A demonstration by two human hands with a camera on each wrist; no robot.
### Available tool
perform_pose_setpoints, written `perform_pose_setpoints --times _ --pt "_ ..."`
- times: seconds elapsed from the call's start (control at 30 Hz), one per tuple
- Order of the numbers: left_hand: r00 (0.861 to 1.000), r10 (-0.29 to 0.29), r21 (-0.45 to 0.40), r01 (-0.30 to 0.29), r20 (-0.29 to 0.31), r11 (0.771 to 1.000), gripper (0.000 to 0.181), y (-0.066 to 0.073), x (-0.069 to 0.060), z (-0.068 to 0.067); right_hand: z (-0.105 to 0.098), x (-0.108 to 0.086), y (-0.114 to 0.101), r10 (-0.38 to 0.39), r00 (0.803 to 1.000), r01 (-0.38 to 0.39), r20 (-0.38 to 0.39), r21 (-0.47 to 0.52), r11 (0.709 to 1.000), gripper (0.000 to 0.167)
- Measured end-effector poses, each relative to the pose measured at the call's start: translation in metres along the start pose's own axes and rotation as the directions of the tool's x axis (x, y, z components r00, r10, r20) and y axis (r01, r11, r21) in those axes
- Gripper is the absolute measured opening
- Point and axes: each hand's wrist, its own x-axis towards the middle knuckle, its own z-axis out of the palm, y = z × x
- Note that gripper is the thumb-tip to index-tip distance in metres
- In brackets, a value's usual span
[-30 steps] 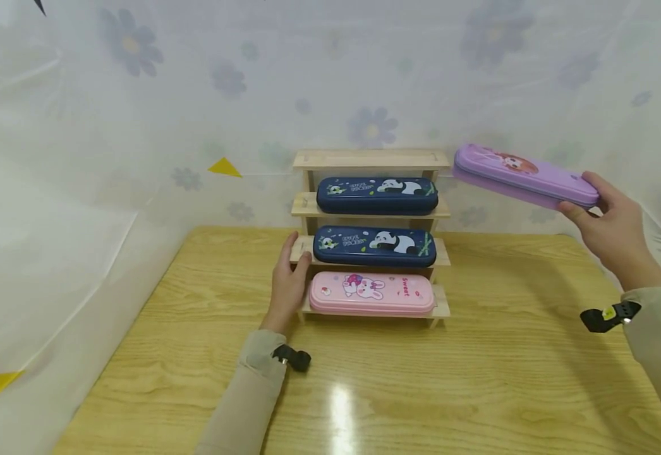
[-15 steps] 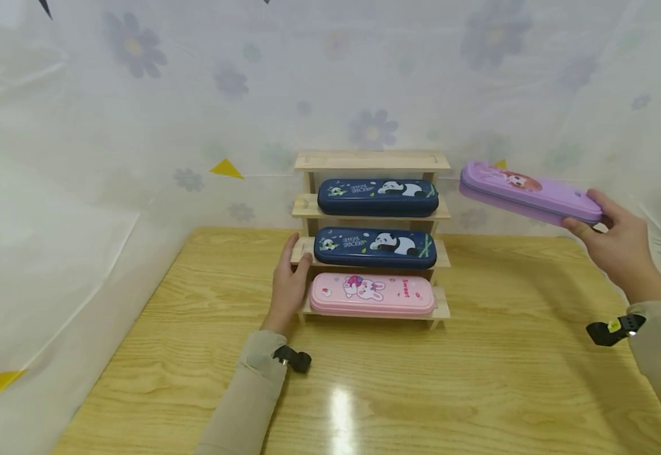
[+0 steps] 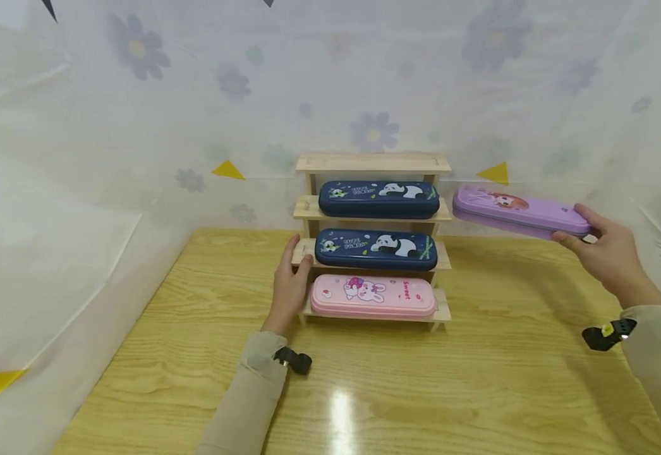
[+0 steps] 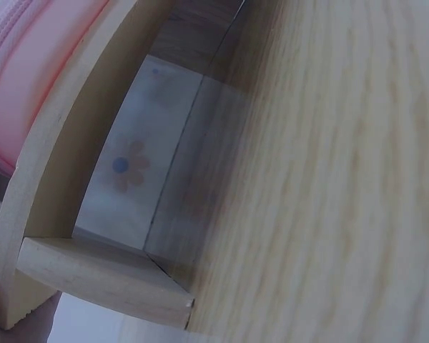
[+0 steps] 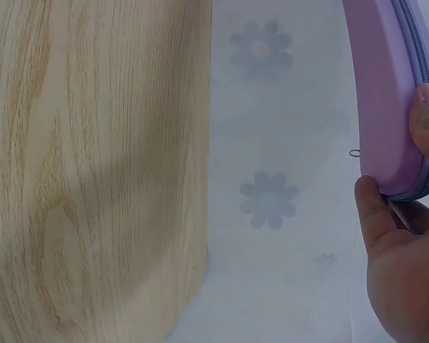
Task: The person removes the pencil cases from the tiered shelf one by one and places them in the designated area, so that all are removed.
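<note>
In the head view my right hand (image 3: 612, 256) grips a purple zip pencil case (image 3: 521, 212) by its right end. The case hangs in the air right of a wooden tiered rack (image 3: 373, 162), tilted down to the right. In the right wrist view, fingers and thumb hold the end of the purple pencil case (image 5: 390, 93) beside its zip. My left hand (image 3: 289, 287) holds the rack's left side, thumb at the front of a middle shelf. The left wrist view shows mostly the rack's wood (image 4: 107, 282), with little of the hand.
Two navy panda pencil cases (image 3: 378, 199) lie on the middle shelves. A pink rabbit pencil case (image 3: 373, 296) lies on the lowest shelf. The top shelf is bare wood. The rack stands on a wood-grain table (image 3: 399, 385), with a flower-print sheet (image 3: 330, 82) behind.
My right hand has lowered the purple pencil case and, lately, moved it slightly left, closer to the rack. The left hand stays at the rack's side. The head view has shifted slightly.
</note>
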Motion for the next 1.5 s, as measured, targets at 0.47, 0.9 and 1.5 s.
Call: perform_pose_setpoints --times 0.47,0.9,1.5 --pt "1.000 -0.011 -0.003 0.011 0.006 1.000 0.056 0.000 -0.001 0.001 0.014 0.004 0.008 -0.003 0.998 0.005 0.069 -0.036 0.999 0.082" --pt "1.000 0.007 -0.013 -0.007 -0.004 1.000 0.056 0.000 -0.003 0.000 0.022 0.005 0.008 0.023 0.990 -0.014 0.136 -0.061 0.998 0.085" --pt "1.000 0.012 -0.013 -0.012 -0.017 1.000 0.056 0.001 -0.002 0.000 0.027 0.011 0.007 -0.002 0.985 0.018 0.173 -0.089 0.996 0.083"
